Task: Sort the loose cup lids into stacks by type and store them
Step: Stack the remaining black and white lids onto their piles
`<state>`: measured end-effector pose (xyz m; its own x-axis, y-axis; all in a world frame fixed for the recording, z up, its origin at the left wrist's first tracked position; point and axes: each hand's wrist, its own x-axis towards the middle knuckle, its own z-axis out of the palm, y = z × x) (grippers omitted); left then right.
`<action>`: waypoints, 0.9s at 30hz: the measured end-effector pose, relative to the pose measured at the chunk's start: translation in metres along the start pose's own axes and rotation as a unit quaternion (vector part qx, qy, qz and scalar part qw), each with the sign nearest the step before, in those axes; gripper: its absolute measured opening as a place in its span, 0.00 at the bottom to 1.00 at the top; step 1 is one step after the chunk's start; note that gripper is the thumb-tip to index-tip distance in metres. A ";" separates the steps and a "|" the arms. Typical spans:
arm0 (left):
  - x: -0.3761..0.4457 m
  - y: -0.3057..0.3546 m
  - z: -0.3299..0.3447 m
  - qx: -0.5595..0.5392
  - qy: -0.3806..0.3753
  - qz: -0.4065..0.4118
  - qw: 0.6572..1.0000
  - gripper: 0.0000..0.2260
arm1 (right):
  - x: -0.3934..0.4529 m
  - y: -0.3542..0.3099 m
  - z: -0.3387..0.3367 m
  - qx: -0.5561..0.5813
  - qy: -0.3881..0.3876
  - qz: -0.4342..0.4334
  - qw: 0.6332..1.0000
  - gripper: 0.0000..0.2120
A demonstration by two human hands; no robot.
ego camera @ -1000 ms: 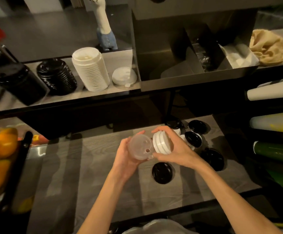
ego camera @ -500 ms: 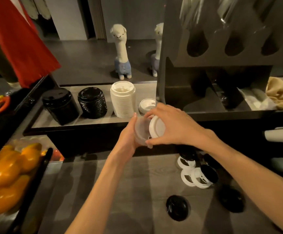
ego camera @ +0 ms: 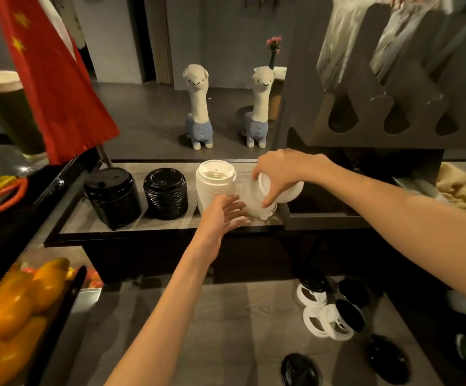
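Right hand (ego camera: 277, 174): grips small white lids (ego camera: 287, 190) from above, fingers curled over their rim, at the shelf's (ego camera: 170, 222) right end.
Left hand (ego camera: 222, 215): fingers straight, released, touching a translucent lid stack (ego camera: 254, 203) just beside the tall white stack (ego camera: 215, 188).
Shelf, leftward: two black lid stacks (ego camera: 166, 192).
Desk (ego camera: 226, 330), near right corner: loose black and white lids (ego camera: 329, 316).
Left edge: oranges (ego camera: 11, 310).

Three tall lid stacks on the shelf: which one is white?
The white stack, rightmost of the three, next to the left hand. The matte black stack and the ribbed black stack stand to its left.
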<state>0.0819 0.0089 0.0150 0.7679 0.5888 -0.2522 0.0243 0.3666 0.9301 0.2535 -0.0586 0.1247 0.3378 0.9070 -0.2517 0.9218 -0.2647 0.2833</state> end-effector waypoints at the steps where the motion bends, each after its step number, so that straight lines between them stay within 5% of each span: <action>1: 0.000 0.001 -0.001 0.001 0.002 0.003 1.000 0.18 | 0.007 0.001 0.001 -0.015 -0.012 0.002 1.000 0.40; 16: 0.013 -0.011 0.005 0.039 -0.017 -0.021 0.999 0.18 | 0.048 0.005 0.015 -0.049 -0.103 0.000 0.993 0.43; 24: 0.017 -0.014 0.006 0.039 -0.021 -0.025 0.999 0.18 | 0.046 -0.001 0.016 -0.046 -0.119 0.006 0.992 0.44; 27: 0.008 -0.015 0.004 0.063 -0.015 0.002 0.998 0.17 | 0.038 -0.002 0.007 -0.003 -0.069 0.026 0.997 0.47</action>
<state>0.0908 0.0053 0.0006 0.7869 0.5676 -0.2421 0.0998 0.2701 0.9576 0.2653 -0.0262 0.1077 0.4079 0.8380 -0.3624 0.9017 -0.3073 0.3043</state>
